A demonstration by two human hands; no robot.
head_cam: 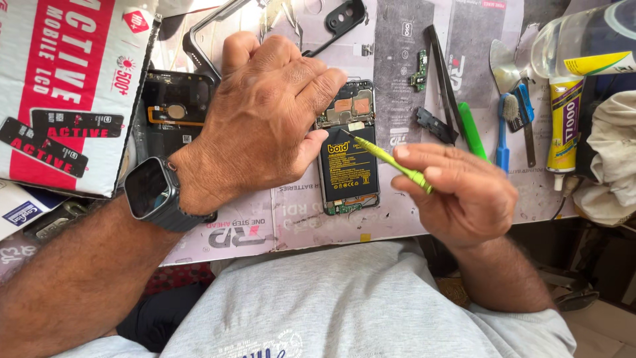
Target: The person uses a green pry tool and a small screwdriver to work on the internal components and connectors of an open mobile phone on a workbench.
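An opened phone [347,169] lies face down on the work mat, its black battery and circuit boards exposed. My left hand [265,116], with a dark smartwatch on the wrist, rests on the phone's left edge and holds it steady with thumb and fingers. My right hand [457,189] grips a slim yellow-green screwdriver [391,161]. Its tip touches the top of the phone near the upper board.
A red and white box [66,86] stands at the left, a black phone back cover [173,109] beside it. Tweezers [442,79], a small green board [419,69], a blue brush [505,126], a glue tube [563,126] and a clear bottle [583,40] lie at the right.
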